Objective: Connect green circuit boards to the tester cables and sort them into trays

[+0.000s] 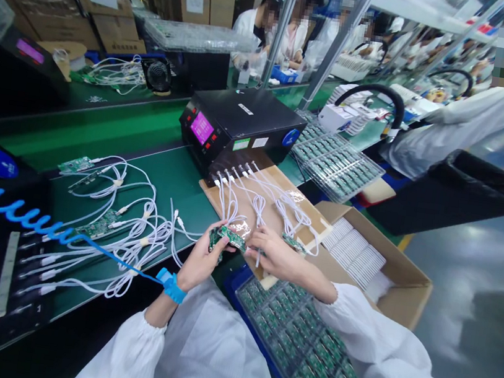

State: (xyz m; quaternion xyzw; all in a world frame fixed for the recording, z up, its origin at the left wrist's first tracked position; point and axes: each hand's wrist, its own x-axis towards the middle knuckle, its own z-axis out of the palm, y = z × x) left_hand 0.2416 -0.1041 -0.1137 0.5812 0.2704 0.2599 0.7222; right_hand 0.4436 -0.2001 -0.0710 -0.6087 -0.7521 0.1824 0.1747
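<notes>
My left hand [201, 259], with a blue wrist strap [171, 285] on its wrist, is closed around a green circuit board [232, 237]; more board edges show behind it in the same grip. Close beside it, my right hand [276, 254] pinches a white cable [258, 259] at the board's right end. The fingers cover the cable's tip, so I cannot tell whether it is in the board. Other white cables [259, 205] run from the black box [244, 126] with a pink display, over a brown board [251, 196]. Another circuit board [293, 244] lies just past my right hand.
Left on the green bench lie bundled white cables [144, 239] and wired circuit boards [101, 224]. A coiled blue cord [18, 212] crosses there. Below my right arm is a tray of circuit boards [301, 340]. A carton [407, 286] holds white pieces; a black bin [458, 193] and co-workers are beyond.
</notes>
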